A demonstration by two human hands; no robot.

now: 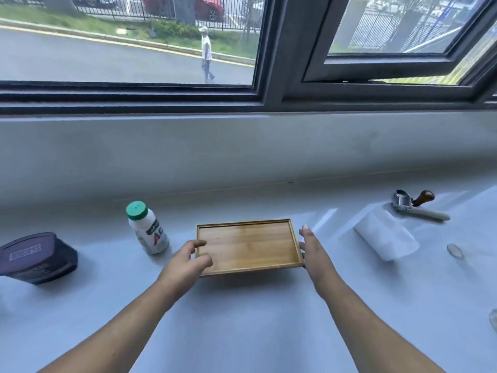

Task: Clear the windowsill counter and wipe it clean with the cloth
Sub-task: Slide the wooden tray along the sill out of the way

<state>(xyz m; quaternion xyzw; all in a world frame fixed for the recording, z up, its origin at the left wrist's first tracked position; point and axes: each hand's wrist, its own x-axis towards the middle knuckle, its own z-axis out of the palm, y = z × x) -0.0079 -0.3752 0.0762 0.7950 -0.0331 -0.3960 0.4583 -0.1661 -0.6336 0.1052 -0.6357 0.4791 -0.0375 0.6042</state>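
Observation:
A shallow, empty wooden tray (247,246) lies in the middle of the pale windowsill counter (242,324). My left hand (188,261) curls over the tray's left rim, thumb on its inner face. My right hand (313,251) presses along the right rim with the fingers stretched forward. A dark shadow line runs under the tray's near edge. A rolled white cloth (386,235) lies to the right of the tray, apart from both hands.
A white bottle with a green cap (148,232) stands just left of the tray. A dark purple box (37,257) sits far left. A metal tool with a brown knob (414,205) lies behind the cloth, a small round disc (455,251) beside it. The window frame (269,100) rises behind.

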